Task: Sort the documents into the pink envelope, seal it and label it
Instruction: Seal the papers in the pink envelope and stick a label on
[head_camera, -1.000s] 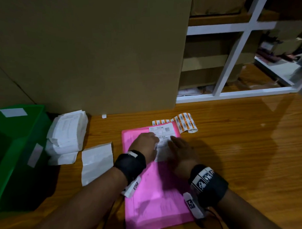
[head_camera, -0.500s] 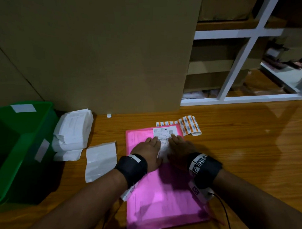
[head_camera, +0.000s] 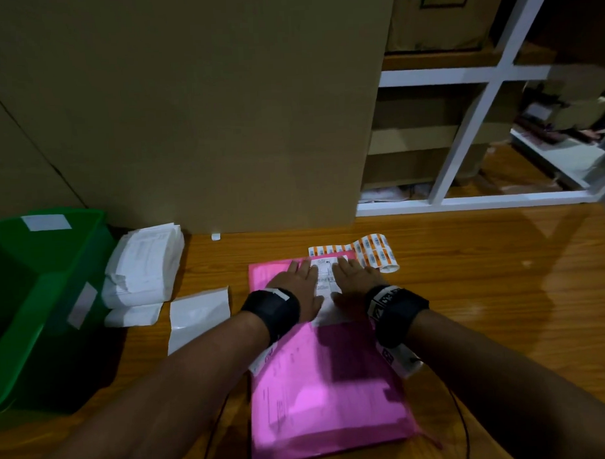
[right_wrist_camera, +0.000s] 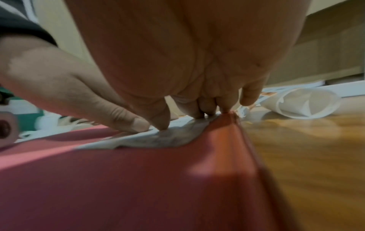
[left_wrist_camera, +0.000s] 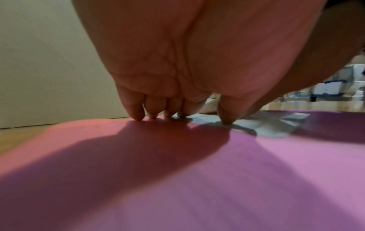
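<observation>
At the far left of the head view stood a green bin (head_camera: 38, 273), and just right of it a stack of white papers (head_camera: 143, 265) with a loose white sheet (head_camera: 197, 315) lying nearer me on the wooden table (head_camera: 502, 308). The pink envelope (head_camera: 320, 393) lay flat at lower centre, its long side running away from me, with a white label (head_camera: 325, 280) on its far end.

My left hand (head_camera: 298, 288) was spread flat, fingers straight, gripping nothing; its fingertips (left_wrist_camera: 138, 116) pressed the pink surface, the thumb on the label's edge. My right hand (head_camera: 352, 284) was just as flat and empty on the label's right side, its fingertips (right_wrist_camera: 199, 114) on the paper near the envelope's right edge. In the right wrist view the label looked wrinkled under my fingers, not fully smoothed.

I judged the envelope light, thin and floppy, its plastic skin slick, so it would slide on the table unless weighted by a palm. It would best be lifted by a long edge or a corner, pinched with the filling inside. The label seemed thin and prone to creasing.

At upper right of the envelope lay a curled strip of orange stickers (head_camera: 370, 251).
</observation>
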